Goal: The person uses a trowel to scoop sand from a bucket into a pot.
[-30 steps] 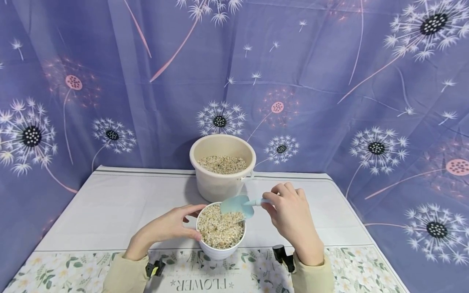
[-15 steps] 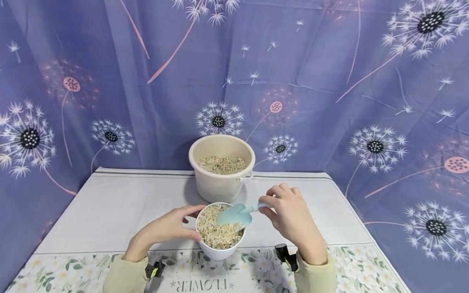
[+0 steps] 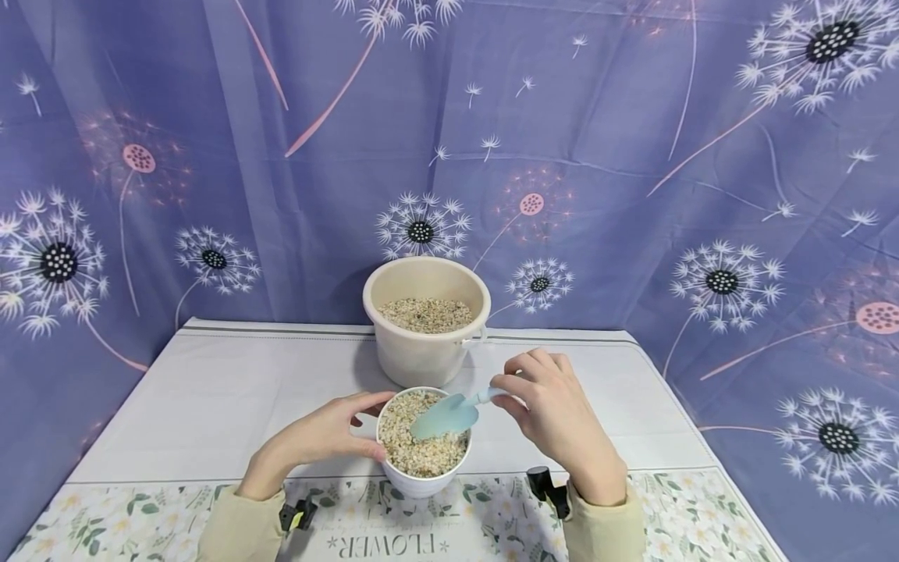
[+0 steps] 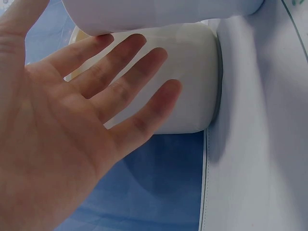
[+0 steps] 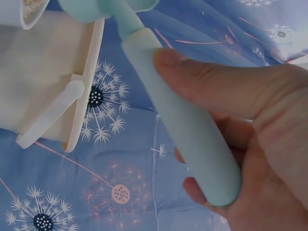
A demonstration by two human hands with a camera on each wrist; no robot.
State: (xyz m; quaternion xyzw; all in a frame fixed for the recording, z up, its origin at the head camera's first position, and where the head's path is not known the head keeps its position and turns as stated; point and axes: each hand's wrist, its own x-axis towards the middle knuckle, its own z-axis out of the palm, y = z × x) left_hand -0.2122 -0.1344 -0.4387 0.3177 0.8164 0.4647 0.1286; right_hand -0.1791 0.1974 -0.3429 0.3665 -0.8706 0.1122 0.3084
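A white pot (image 3: 419, 485) stands on the table, full of pale gravel (image 3: 414, 460) nearly to its rim. At its left side my left hand (image 3: 330, 429) rests with thumb and index finger spread against the wall. The left wrist view shows that hand's fingers (image 4: 130, 94) fairly straight and apart. My right hand (image 3: 555, 406) grips the handle (image 5: 178, 120) of a light blue hand trowel, thumb along the top. The trowel's blade (image 3: 444, 417) is over the pot, low at the gravel; whether its tip is buried cannot be told.
Behind the pot stands a larger cream bucket (image 3: 417, 359), partly filled with gravel, its handle (image 5: 53, 113) hanging at the side. A white and floral cloth (image 3: 246, 367) covers the table. A purple dandelion-print curtain (image 3: 337, 203) hangs behind and at both sides.
The trowel's blade has moved left and toward me, from the pot's far right rim to over the middle of the gravel. The left hand and pot have stayed in place.
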